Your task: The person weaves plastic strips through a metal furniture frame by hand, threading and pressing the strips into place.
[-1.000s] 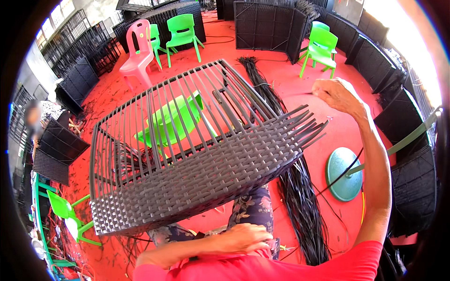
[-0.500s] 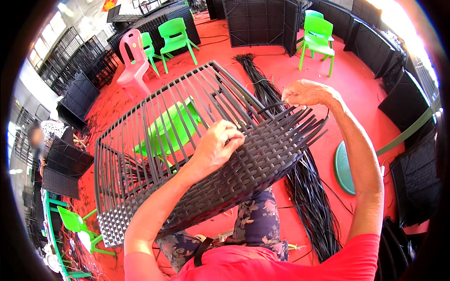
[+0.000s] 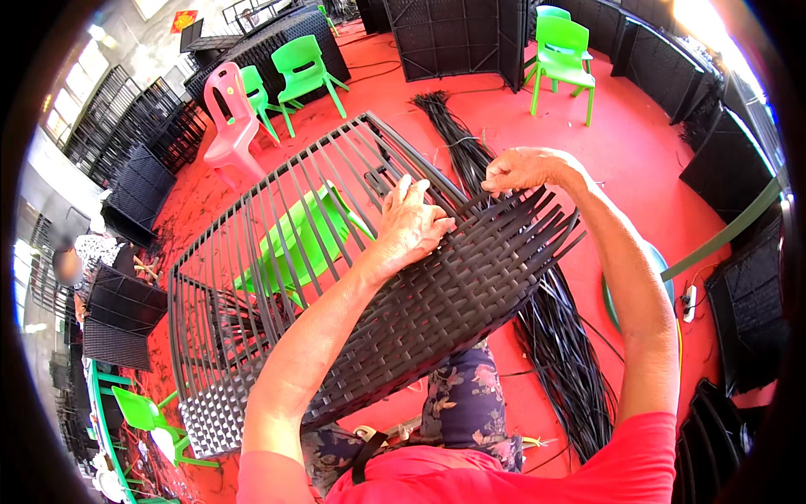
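A large woven panel of dark plastic strips (image 3: pixel 428 302) lies slanted over my lap, its near part tightly plaited and its far part still bare parallel bars. My left hand (image 3: pixel 411 223) rests on the boundary between weave and bars, fingers stretched out and somewhat apart. At the panel's right edge, my right hand (image 3: pixel 527 170) is closed, with its fingertips pinched on a dark strip that runs into the weave. Loose strip ends (image 3: pixel 550 231) fan out below that hand.
A long bundle of black strips (image 3: pixel 558 361) lies on the red floor, right of my legs. A green chair (image 3: pixel 302 231) shows through the bars. Beyond are a pink chair (image 3: pixel 235 126), a green chair (image 3: pixel 562 55) and dark woven panels. Another person (image 3: pixel 96 252) sits at far left.
My left hand has moved slightly up and right along the weave, its curled fingers now stretched out. My right hand has shifted a little left and down, still closed.
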The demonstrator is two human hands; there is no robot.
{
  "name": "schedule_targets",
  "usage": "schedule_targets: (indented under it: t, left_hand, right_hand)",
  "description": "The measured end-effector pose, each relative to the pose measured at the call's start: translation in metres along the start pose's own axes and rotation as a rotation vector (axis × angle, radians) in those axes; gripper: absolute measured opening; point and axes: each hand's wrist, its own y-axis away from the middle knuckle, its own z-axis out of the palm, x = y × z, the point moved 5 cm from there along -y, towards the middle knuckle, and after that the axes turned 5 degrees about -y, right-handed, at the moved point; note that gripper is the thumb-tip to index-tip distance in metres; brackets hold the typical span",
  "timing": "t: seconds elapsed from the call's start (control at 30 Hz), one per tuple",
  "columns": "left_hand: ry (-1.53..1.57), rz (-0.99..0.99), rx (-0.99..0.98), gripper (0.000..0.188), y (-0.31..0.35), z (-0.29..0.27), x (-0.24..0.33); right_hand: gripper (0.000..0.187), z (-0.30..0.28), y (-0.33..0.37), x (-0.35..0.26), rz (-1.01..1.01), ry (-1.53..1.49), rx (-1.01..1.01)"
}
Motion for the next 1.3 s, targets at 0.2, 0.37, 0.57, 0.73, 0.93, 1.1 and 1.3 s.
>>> schedule_targets:
  t: [0.2,0.37,0.57,0.73,0.93,1.1,1.3]
  left_hand:
    - [0.640,-0.267,-0.101,0.034,-0.004,0.008,-0.013]
    - [-0.004,0.033,0.212,0.019,-0.005,-0.020,0.016]
    - [-0.118,0.230,0.270,0.015,-0.006,-0.029,0.030]
    - [0.720,-0.195,0.053,0.023,0.027,-0.027,-0.015]
    - [0.248,-0.088,0.153,0.023,0.039,-0.046,-0.018]
    - [0.550,-0.229,0.082,0.025,0.051,-0.044,-0.030]
    - [0.526,-0.165,0.257,0.036,0.050,-0.034,-0.039]
  right_hand:
    - [0.037,-0.002,0.006,-0.011,-0.001,0.103,0.085]
    - [0.021,-0.007,0.019,-0.051,0.073,0.654,0.295]
    - [0.015,0.017,0.073,-0.164,-0.221,1.068,0.662]
    - [0.016,0.013,0.125,-0.219,-0.696,0.504,1.046]
    - [0.022,0.027,0.027,-0.136,-0.353,0.086,0.646]
    - [0.033,0.060,-0.003,-0.083,-0.074,-0.231,0.210]
    - [0.034,0.064,-0.008,-0.078,-0.090,-0.372,0.221]
